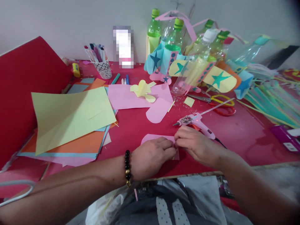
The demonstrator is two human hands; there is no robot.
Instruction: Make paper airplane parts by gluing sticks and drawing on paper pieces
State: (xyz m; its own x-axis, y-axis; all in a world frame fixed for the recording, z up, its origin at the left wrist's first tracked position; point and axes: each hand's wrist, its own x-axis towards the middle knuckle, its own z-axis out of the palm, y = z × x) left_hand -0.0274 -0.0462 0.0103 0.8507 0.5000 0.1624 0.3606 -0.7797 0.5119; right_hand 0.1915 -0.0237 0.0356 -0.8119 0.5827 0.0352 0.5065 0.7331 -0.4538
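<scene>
A pink paper piece (pixel 150 137) with a rounded left end lies at the table's front edge, partly covered by my hands. My left hand (pixel 156 156), wearing a black bead bracelet (pixel 127 165), rests over it with curled fingers pressing on the paper. At the paper's right end, my right hand (pixel 194 142) is closed in a pinch, its fingertips close to those of the left. What lies exactly under the fingertips is hidden. Just beyond my right hand is a pink glue gun (pixel 194 120), nozzle pointing left, with a glue stick in its back.
Coloured paper sheets (pixel 75 115) are stacked at left. Pink cut paper (pixel 157 115) and a yellow paper shape (pixel 142 90) lie ahead. Scissors (pixel 222 104), decorated plastic bottles (pixel 174 40), paper strips (pixel 274 100) and a purple stapler-like object (pixel 284 137) occupy the right. A pen cup (pixel 103 69) stands behind.
</scene>
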